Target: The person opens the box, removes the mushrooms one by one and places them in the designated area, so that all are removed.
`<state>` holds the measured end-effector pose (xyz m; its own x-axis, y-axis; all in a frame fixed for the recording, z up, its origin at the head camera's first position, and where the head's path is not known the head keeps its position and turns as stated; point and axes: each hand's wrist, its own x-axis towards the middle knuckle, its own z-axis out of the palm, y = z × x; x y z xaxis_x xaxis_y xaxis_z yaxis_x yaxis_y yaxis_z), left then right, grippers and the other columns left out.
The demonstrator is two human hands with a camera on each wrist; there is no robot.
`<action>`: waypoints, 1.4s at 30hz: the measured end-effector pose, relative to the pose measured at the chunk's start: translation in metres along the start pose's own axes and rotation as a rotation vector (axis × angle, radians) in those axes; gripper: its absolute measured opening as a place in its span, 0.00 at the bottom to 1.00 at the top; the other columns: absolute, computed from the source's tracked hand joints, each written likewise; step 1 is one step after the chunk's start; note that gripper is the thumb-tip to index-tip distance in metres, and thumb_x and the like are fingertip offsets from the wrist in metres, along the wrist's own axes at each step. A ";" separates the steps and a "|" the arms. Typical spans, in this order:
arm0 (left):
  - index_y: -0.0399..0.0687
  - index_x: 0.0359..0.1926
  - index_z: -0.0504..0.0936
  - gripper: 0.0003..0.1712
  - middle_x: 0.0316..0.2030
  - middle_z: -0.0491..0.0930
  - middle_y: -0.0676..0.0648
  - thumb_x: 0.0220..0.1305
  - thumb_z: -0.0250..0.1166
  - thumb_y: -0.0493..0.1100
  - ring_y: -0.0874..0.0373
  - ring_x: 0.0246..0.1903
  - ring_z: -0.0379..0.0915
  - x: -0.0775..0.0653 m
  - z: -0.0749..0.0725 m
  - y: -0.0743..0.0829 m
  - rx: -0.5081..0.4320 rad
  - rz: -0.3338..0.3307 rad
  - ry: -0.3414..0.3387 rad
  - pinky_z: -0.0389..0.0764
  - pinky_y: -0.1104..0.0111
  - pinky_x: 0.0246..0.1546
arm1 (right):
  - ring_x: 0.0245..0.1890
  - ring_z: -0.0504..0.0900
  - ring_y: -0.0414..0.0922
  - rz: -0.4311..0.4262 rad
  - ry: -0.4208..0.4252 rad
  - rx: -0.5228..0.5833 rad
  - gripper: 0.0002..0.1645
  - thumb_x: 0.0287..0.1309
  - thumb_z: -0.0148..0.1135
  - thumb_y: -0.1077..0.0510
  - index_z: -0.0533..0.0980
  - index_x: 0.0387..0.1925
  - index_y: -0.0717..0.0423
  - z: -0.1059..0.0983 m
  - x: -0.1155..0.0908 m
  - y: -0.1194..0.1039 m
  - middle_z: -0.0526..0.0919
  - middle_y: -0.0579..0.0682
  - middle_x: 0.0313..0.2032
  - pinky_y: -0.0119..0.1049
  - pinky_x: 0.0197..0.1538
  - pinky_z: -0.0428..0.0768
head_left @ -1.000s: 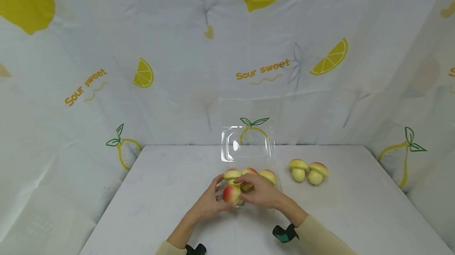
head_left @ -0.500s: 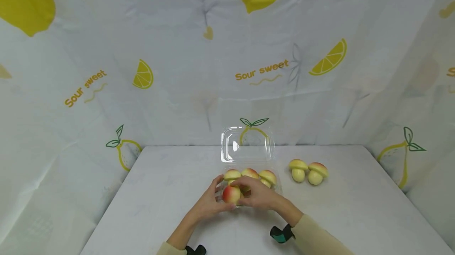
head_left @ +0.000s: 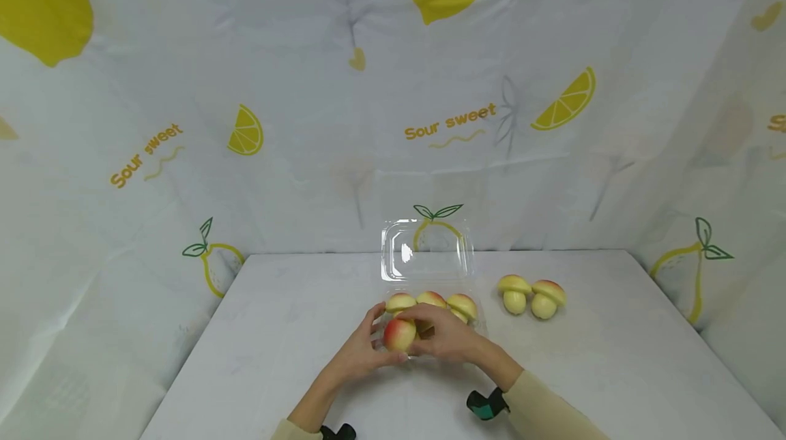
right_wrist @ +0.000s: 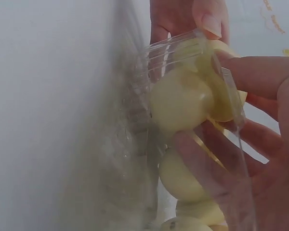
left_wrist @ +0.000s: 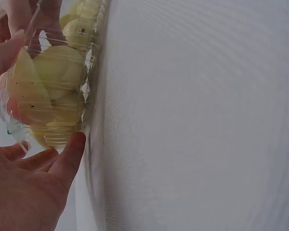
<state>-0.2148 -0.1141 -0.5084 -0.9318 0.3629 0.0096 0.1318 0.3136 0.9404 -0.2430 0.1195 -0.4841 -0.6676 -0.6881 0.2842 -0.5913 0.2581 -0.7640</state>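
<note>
A clear plastic clamshell box [head_left: 391, 269] stands with its lid raised. Inside, a back row of mushroom-shaped pieces with yellow and reddish caps shows, including a yellow-capped one [head_left: 400, 301] at the left and another [head_left: 463, 305] at the right. In the front left corner lies a mushroom-shaped piece [head_left: 399, 335] with a red and yellow cap. My right hand [head_left: 445, 335] reaches into the box and holds this piece, fingers around its stem [right_wrist: 180, 98]. At the box's left side, my left hand [head_left: 362, 348] grips the wall, with fingertips [left_wrist: 77, 139] near its base.
Two more mushroom-shaped pieces, one yellow [head_left: 514, 294] and one red-tinged [head_left: 548, 299], lie on the white table [head_left: 589, 358] right of the box. Behind the table hangs a lemon-print cloth [head_left: 307, 181].
My right hand has drawn slightly down and left, closer around the front mushroom-shaped piece, revealing more of the back right piece. The left hand stays at the box.
</note>
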 end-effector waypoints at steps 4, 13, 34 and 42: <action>0.44 0.79 0.50 0.60 0.77 0.52 0.36 0.55 0.79 0.48 0.32 0.70 0.60 0.000 0.000 0.001 -0.015 -0.002 -0.005 0.73 0.46 0.64 | 0.54 0.79 0.47 0.027 0.035 -0.020 0.29 0.57 0.75 0.58 0.78 0.61 0.54 -0.003 -0.002 -0.002 0.81 0.48 0.56 0.47 0.51 0.85; 0.44 0.79 0.50 0.59 0.76 0.52 0.34 0.56 0.79 0.46 0.29 0.68 0.62 -0.001 0.002 0.001 -0.037 -0.010 0.000 0.74 0.45 0.63 | 0.50 0.78 0.44 0.045 0.100 -0.040 0.26 0.58 0.73 0.58 0.79 0.59 0.51 -0.013 -0.009 -0.008 0.79 0.43 0.52 0.52 0.53 0.83; 0.39 0.78 0.49 0.60 0.76 0.52 0.33 0.55 0.79 0.44 0.30 0.70 0.59 0.000 0.000 0.001 -0.022 0.011 0.003 0.72 0.46 0.65 | 0.51 0.81 0.52 0.078 0.185 0.042 0.25 0.60 0.73 0.56 0.78 0.58 0.55 -0.039 -0.034 -0.014 0.80 0.50 0.54 0.56 0.55 0.82; 0.39 0.78 0.49 0.60 0.76 0.51 0.32 0.56 0.79 0.44 0.28 0.69 0.59 -0.001 0.001 0.000 -0.024 0.017 -0.003 0.72 0.46 0.65 | 0.49 0.82 0.46 0.071 0.228 -0.035 0.23 0.61 0.73 0.55 0.79 0.57 0.52 -0.050 -0.048 -0.014 0.81 0.47 0.52 0.51 0.53 0.84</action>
<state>-0.2138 -0.1131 -0.5089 -0.9285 0.3704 0.0249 0.1394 0.2857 0.9481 -0.2252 0.1822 -0.4578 -0.7905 -0.4975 0.3573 -0.5522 0.3264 -0.7672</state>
